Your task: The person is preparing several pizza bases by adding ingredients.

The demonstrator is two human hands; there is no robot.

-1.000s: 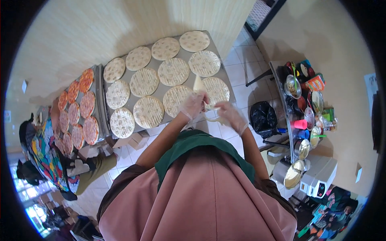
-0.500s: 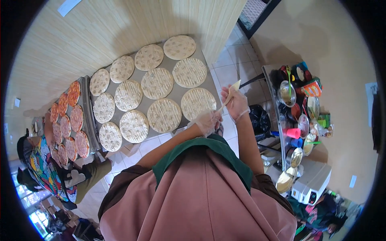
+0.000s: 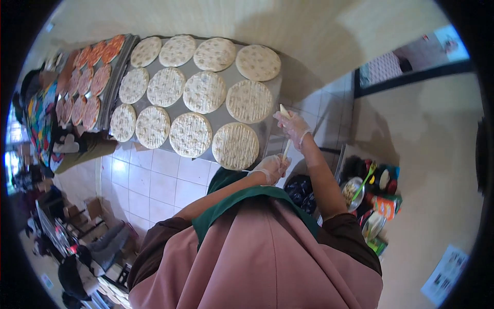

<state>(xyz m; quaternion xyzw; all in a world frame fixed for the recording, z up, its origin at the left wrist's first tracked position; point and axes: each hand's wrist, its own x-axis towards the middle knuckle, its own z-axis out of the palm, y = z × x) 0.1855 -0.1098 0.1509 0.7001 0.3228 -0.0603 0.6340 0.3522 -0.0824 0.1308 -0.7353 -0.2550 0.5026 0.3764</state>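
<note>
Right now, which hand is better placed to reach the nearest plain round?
Left. The left hand sits beside the nearest round; the right hand is raised off the tray's edge, gripping a pale strip.

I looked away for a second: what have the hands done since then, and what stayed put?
The right hand has lifted away toward the tray's right edge, carrying the pale stick-like tool; the left hand has dropped back toward the body, so the two are now apart. The plain flatbreads on the metal tray lie in the same rows, as do the sauced ones.
</note>
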